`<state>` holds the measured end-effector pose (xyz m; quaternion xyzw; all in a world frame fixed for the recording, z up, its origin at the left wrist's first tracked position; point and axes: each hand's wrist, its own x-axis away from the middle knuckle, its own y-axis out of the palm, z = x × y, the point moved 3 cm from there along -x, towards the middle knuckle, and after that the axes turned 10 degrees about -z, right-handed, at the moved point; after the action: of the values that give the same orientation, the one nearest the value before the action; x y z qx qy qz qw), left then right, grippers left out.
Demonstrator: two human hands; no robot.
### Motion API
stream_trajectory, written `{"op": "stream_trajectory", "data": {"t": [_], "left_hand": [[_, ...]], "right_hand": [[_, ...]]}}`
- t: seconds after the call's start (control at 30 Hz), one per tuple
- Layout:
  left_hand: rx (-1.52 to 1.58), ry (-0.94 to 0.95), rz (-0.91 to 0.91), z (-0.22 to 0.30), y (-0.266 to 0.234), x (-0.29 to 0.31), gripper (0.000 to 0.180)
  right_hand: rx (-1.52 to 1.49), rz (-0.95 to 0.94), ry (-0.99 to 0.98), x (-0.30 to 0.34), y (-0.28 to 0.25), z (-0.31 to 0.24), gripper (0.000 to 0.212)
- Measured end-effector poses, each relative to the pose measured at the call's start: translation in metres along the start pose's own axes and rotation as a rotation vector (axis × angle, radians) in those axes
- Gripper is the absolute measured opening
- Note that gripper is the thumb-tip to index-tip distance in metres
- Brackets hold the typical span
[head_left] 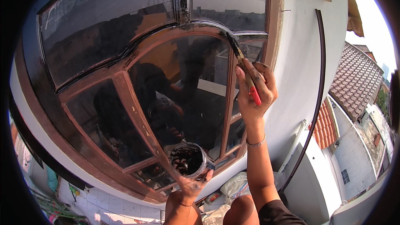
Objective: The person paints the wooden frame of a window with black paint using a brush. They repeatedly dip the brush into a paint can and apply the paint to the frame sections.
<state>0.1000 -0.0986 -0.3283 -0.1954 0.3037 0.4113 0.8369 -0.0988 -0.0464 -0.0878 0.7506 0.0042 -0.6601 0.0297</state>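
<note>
My right hand (257, 87) is closed round a paintbrush (236, 50) with a red-tipped handle. Its dark bristles touch the curved wooden bar of the window frame (166, 34), just under the upper right pane. Low in the middle, my left hand (193, 186) grips a clear jar (187, 159) of black paint from below, with its mouth facing up. Glossy black covers the frame's upper and left parts, while the lower bars (134, 110) show brown wood. Dark smudges mark the fingers of my right hand.
Dark panes (200, 100) reflect me and the surroundings. Right of the window stands a white wall (302, 54) with a dark hanging hose (320, 79). A pale plastic sack (235, 185) lies below, near my knees. Tiled roofs (356, 79) rise at far right, and white floor tiles (96, 202) show lower left.
</note>
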Motion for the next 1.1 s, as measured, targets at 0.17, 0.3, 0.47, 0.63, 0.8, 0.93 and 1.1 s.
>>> {"op": "stream_trajectory", "data": {"t": [0.17, 0.3, 0.47, 0.63, 0.8, 0.93, 1.1], "left_hand": [[0.005, 0.002, -0.034, -0.004, 0.002, -0.002, 0.096], [-0.061, 0.055, 0.006, 0.003, 0.001, -0.003, 0.098], [-0.101, -0.022, -0.062, -0.009, 0.000, 0.001, 0.101], [-0.222, 0.035, 0.023, 0.005, 0.003, 0.000, 0.103], [0.288, -0.242, 0.069, -0.003, 0.007, 0.002, 0.107], [0.859, -0.520, 0.247, 0.020, 0.014, 0.001, 0.109], [0.035, -0.122, 0.088, -0.004, 0.005, 0.003, 0.111]], "right_hand": [[-0.053, -0.043, -0.066, 0.000, 0.012, 0.001, 0.028], [-0.029, 0.079, 0.030, -0.001, 0.001, 0.000, 0.028], [-0.074, -0.023, -0.004, -0.006, 0.011, -0.007, 0.028], [-0.017, 0.072, 0.066, -0.009, 0.004, -0.004, 0.026], [-0.157, -0.035, 0.016, -0.008, 0.012, -0.022, 0.026], [-0.085, 0.115, 0.124, -0.011, -0.003, -0.005, 0.022], [-0.109, 0.018, 0.060, -0.016, 0.013, -0.026, 0.020]]}}
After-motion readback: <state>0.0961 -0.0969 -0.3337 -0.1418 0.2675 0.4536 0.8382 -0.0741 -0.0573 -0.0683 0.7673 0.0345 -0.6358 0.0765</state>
